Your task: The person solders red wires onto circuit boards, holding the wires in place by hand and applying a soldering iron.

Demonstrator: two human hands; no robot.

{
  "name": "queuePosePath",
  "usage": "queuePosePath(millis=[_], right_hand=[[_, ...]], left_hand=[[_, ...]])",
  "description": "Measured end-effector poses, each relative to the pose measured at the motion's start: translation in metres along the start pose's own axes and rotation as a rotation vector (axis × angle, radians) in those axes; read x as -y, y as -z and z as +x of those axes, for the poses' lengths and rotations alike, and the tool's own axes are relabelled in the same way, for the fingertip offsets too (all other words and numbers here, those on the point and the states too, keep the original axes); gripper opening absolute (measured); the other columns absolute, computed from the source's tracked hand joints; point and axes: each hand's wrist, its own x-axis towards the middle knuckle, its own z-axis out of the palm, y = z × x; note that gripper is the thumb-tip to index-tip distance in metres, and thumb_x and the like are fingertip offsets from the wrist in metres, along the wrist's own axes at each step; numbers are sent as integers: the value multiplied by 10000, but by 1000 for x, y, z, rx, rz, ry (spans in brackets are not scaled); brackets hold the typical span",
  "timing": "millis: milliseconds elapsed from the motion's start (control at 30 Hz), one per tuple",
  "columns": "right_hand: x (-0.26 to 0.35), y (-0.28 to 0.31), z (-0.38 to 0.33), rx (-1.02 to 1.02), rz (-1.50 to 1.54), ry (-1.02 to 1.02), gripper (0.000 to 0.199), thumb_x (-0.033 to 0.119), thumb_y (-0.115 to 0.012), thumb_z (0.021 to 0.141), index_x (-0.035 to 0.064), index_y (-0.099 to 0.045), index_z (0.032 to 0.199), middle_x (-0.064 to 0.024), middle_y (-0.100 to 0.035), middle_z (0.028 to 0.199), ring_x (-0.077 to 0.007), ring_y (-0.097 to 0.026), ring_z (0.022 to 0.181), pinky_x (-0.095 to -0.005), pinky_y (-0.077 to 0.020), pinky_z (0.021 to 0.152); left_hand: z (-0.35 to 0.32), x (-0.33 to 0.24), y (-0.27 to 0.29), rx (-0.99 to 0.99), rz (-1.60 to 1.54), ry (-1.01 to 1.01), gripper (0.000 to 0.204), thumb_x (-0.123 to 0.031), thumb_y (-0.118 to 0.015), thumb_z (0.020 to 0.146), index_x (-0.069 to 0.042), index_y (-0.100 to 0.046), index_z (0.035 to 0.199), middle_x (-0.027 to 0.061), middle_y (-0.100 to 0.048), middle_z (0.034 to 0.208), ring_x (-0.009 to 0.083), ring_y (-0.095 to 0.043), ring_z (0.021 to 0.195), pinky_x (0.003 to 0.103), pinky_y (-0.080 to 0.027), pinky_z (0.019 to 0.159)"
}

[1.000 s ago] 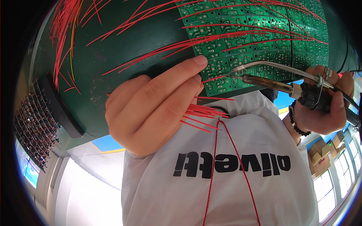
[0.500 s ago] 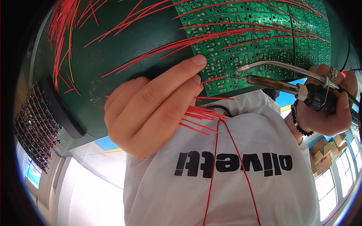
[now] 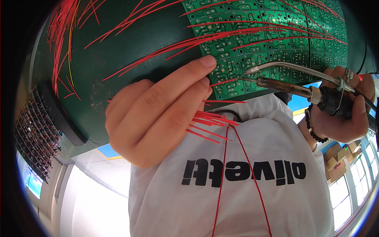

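Note:
My left hand (image 3: 158, 114) holds a bundle of short red wires (image 3: 209, 124) in its palm and pinches one red wire (image 3: 223, 82) between thumb and forefinger against the green circuit board (image 3: 272, 39). My right hand (image 3: 343, 110) grips the black handle of a soldering iron (image 3: 284, 85) with a curved metal feed tube. Its tip touches the board right beside the end of the pinched wire. Many long red wires (image 3: 221, 35) lie soldered across the board.
The board rests on a dark green work surface (image 3: 130, 47). A black rack of small parts (image 3: 33, 134) sits at the left. A white shirt with black lettering (image 3: 244, 177) and a thin red cord (image 3: 221, 177) fill the lower middle. Cardboard boxes (image 3: 339, 158) stand at right.
My left hand has shifted slightly along the board with the pinched wire, and the soldering iron tip has come in to the wire's end.

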Motion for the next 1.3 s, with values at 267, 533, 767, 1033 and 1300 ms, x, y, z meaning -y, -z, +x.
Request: queuePosePath(millis=[267, 533, 767, 1033, 1300], right_hand=[[1, -7, 2, -16, 40, 9, 282, 289, -415, 715, 25, -368, 804, -132, -466, 667, -192, -388, 552, -292, -323, 499], [3, -16, 4, -31, 83, 18, 274, 293, -415, 714, 36, -367, 793, -119, -456, 655, -185, -372, 543, -288, -309, 491], [4, -18, 3, -48, 118, 29, 266, 296, -415, 713, 44, -366, 785, -108, -447, 644, -178, -358, 535, -284, -298, 483], [4, -25, 6, -72, 164, 39, 258, 300, -415, 712, 55, -364, 774, -95, -437, 632, -170, -343, 525, -280, -284, 475], [3, -30, 8, -113, 241, 60, 251, 304, -415, 711, 65, -363, 764, -82, -426, 620, -162, -327, 516, -275, -270, 467]], left_hand=[[0, 4, -3, -20, 4, -38, 125, -1, -701, 627, 17, -628, 728, 126, -655, 786, 167, -618, 607, 200, -472, 510], [-1, 4, -4, -47, 20, -72, 113, -23, -699, 648, 9, -626, 727, 119, -655, 790, 161, -608, 591, 201, -455, 487], [0, 3, -4, -32, 18, -58, 116, -32, -700, 655, 8, -622, 732, 119, -655, 789, 162, -609, 591, 201, -454, 482], [1, 2, -4, -33, 18, -40, 123, -37, -704, 648, 7, -621, 727, 123, -655, 782, 168, -611, 589, 204, -457, 483], [0, 2, -5, -50, 22, -86, 129, -30, -709, 626, 10, -626, 717, 118, -657, 785, 158, -594, 561, 199, -427, 450]])
